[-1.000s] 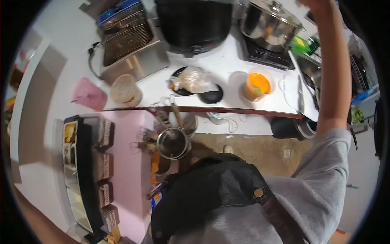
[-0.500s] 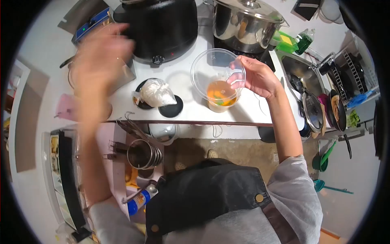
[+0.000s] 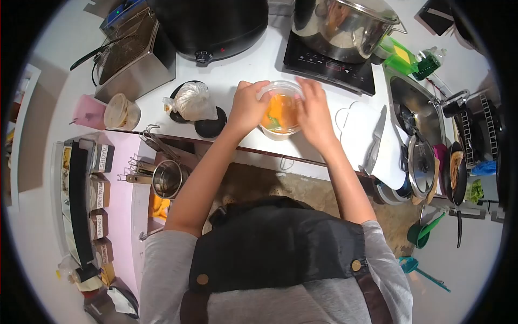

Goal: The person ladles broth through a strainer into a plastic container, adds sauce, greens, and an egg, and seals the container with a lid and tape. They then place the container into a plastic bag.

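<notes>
- I have a clear round plastic tub with orange contents and a bit of green (image 3: 281, 114) in front of me, near the front edge of the white surface (image 3: 216, 73), between both hands.
- My left hand (image 3: 248, 109) is at the tub's left side, fingers bent at the rim; whether they pinch it, I cannot tell.
- My right hand (image 3: 313, 112) meets the rim from the other side, fingers a little blurred; I cannot tell if it grips.
- To the left, I see a whitish tied plastic bag (image 3: 195, 101) lying beside a flat black disc (image 3: 211, 125).
- To the right, a long knife (image 3: 376, 141) lies on a white cutting board (image 3: 391, 156).
- Behind, a shiny steel pot (image 3: 345, 32) stands on a black flat hob (image 3: 329, 68).
</notes>
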Motion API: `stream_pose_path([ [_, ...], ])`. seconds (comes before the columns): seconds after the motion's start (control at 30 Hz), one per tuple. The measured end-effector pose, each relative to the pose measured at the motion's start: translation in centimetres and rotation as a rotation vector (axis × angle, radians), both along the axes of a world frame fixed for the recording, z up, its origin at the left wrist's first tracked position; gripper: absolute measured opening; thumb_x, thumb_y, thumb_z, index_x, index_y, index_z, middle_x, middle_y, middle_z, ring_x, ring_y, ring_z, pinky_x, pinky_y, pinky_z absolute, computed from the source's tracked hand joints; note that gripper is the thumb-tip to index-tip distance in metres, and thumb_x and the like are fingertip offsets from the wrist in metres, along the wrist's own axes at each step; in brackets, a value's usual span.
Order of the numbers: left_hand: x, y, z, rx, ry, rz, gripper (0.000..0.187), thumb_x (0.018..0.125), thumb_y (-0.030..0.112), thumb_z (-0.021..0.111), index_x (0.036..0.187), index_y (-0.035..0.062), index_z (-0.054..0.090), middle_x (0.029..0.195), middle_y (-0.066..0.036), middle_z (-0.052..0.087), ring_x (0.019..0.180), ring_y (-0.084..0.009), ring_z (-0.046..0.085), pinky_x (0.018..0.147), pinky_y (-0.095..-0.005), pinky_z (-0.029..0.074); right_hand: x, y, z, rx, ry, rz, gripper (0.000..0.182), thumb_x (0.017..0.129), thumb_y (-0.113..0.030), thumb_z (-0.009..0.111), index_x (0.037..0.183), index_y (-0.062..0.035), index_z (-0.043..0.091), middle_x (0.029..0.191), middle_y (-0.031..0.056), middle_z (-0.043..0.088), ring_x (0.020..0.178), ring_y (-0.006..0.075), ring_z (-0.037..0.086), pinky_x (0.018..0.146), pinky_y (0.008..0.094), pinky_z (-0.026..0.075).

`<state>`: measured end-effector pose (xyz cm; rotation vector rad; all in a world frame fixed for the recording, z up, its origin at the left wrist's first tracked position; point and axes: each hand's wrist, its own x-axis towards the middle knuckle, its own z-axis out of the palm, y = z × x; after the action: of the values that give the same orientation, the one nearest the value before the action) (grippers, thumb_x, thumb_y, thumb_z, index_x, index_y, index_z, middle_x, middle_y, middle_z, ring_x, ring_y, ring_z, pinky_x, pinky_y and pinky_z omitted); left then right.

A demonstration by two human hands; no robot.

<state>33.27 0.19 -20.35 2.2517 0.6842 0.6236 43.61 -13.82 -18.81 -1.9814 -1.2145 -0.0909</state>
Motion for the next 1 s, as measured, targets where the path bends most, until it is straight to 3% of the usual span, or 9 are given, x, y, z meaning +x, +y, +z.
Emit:
stream_pose_path([
  [0.13, -1.5, -1.3, 0.1, -0.026, -0.017, 0.014, 0.034, 0.087, 0.024, 0.056, 0.117, 0.0083, 0.059, 0.098, -0.016, 0.051, 0.088, -0.0280, 0.053, 0.079, -0.0345, 0.044, -2.8, 0.8, -0.5, -0.214, -0.321, 0.065, 0.058, 0.094, -0.043, 0.037, 0.134, -0.0014, 0.038, 0.137, 0.0226, 0.037, 0.130, 0.0406, 0.028, 0.108, 0.0509, 0.016],
  [0.23, -1.6, -2.2, -0.2, -0.069, -0.095, 0.029, 0.031, 0.089, 0.018, 0.052, 0.117, 0.0060, 0.058, 0.098, -0.018, 0.050, 0.089, -0.0310, 0.051, 0.081, -0.0381, 0.042, -3.1, 0.8, -0.6, -0.321, -0.335, 0.079, 0.066, 0.093, -0.052, 0.030, 0.138, -0.0038, 0.035, 0.144, 0.0217, 0.028, 0.135, 0.0402, 0.018, 0.109, 0.0535, 0.009],
  [0.6, -1.7, -2.2, 0.9, 0.307, 0.173, 0.036, 0.036, 0.084, 0.013, 0.052, 0.120, 0.0135, 0.054, 0.100, -0.012, 0.052, 0.092, -0.0301, 0.050, 0.076, -0.0433, 0.042, -2.8, 0.9, 0.2, -0.417, -0.263, 0.117, 0.066, 0.092, -0.051, 0.032, 0.141, -0.0071, 0.029, 0.146, 0.0209, 0.023, 0.137, 0.0381, 0.016, 0.109, 0.0516, 0.013],
  [0.73, -1.9, -2.5, 1.2, 0.318, 0.198, 0.010, 0.041, 0.082, 0.017, 0.055, 0.122, 0.0087, 0.052, 0.116, -0.014, 0.048, 0.109, -0.0329, 0.043, 0.088, -0.0515, 0.036, -2.7, 0.9, -0.1, -0.378, -0.231, 0.101, 0.062, 0.094, -0.048, 0.031, 0.142, -0.0095, 0.028, 0.145, 0.0201, 0.027, 0.136, 0.0356, 0.019, 0.107, 0.0502, 0.017],
  [0.8, -1.6, -2.7, 0.5, 0.419, 0.123, 0.001, 0.046, 0.080, 0.020, 0.057, 0.124, 0.0056, 0.051, 0.128, -0.016, 0.043, 0.122, -0.0359, 0.036, 0.098, -0.0561, 0.029, -2.8, 0.9, -0.4, -0.232, -0.102, 0.090, 0.059, 0.094, -0.046, 0.029, 0.142, -0.0104, 0.028, 0.143, 0.0199, 0.029, 0.135, 0.0345, 0.023, 0.107, 0.0489, 0.018],
  [0.87, -1.2, -2.9, 0.5, 0.519, 0.148, -0.155, 0.052, 0.079, 0.021, 0.057, 0.127, 0.0043, 0.047, 0.136, -0.017, 0.035, 0.131, -0.0376, 0.024, 0.103, -0.0588, 0.017, -2.9, 0.9, -0.7, -0.109, -0.062, 0.038, 0.055, 0.096, -0.042, 0.028, 0.142, -0.0103, 0.027, 0.141, 0.0209, 0.033, 0.131, 0.0357, 0.030, 0.107, 0.0444, 0.022],
  [0.93, -0.4, -4.0, 1.5, 0.562, 0.279, -0.331, 0.058, 0.084, 0.029, 0.053, 0.134, 0.0040, 0.039, 0.145, -0.016, 0.027, 0.137, -0.0386, 0.015, 0.107, -0.0582, 0.005, -3.0, 0.7, -1.2, 0.250, 0.348, -0.008, 0.053, 0.097, -0.039, 0.030, 0.140, -0.0085, 0.031, 0.138, 0.0209, 0.037, 0.128, 0.0347, 0.035, 0.105, 0.0411, 0.026],
  [0.97, -0.8, -4.3, 1.6, 0.566, 0.284, -0.306, 0.058, 0.085, 0.032, 0.051, 0.135, 0.0053, 0.039, 0.145, -0.015, 0.028, 0.136, -0.0384, 0.015, 0.107, -0.0591, 0.006, -3.2, 0.8, -2.0, 0.446, 0.543, -0.031, 0.052, 0.097, -0.038, 0.031, 0.139, -0.0076, 0.033, 0.137, 0.0209, 0.039, 0.127, 0.0342, 0.037, 0.105, 0.0395, 0.027],
  [1.0, 0.1, -4.8, 1.7, 0.590, 0.237, -0.359, 0.058, 0.087, 0.035, 0.049, 0.136, 0.0066, 0.038, 0.145, -0.014, 0.028, 0.136, -0.0381, 0.016, 0.106, -0.0601, 0.007, -3.2, -0.2, -4.2, 0.533, 0.608, -0.232, 0.050, 0.098, -0.037, 0.031, 0.136, -0.0056, 0.037, 0.134, 0.0202, 0.042, 0.124, 0.0316, 0.040, 0.103, 0.0373, 0.030],
])
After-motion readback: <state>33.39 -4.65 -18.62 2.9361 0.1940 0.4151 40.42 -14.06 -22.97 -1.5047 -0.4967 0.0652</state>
